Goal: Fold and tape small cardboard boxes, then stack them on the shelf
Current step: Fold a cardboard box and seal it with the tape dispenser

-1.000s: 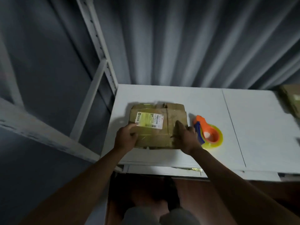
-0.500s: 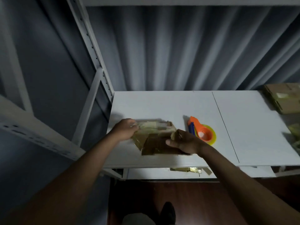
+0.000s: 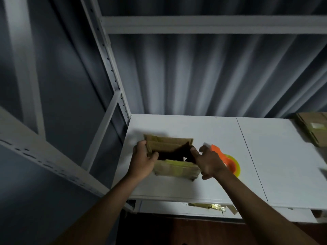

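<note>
Box [image 3: 174,167] up off flat now, standing on the white worktop [image 3: 203,128] near its left front corner, mouth gaping dark on top, flaps loose at the far side, old yellowish tape across the near wall. Left hand [image 3: 142,160] clamped on the left wall, thumb hooked over the rim into the opening. Right hand [image 3: 208,162] gripping the right wall, forefinger dipped inside, thumb low by the front corner. Squaring-up stage by the look of it, no closing yet. Next, probably: fold the flaps down flat, pin them with one hand, free the other for the orange tape dispenser [image 3: 228,160] waiting just beside on the right. Further right, brown cardboard pieces [image 3: 313,128] at the worktop's edge. Overhead, grey shelf beam [image 3: 203,24], destination for stacking later.
</note>
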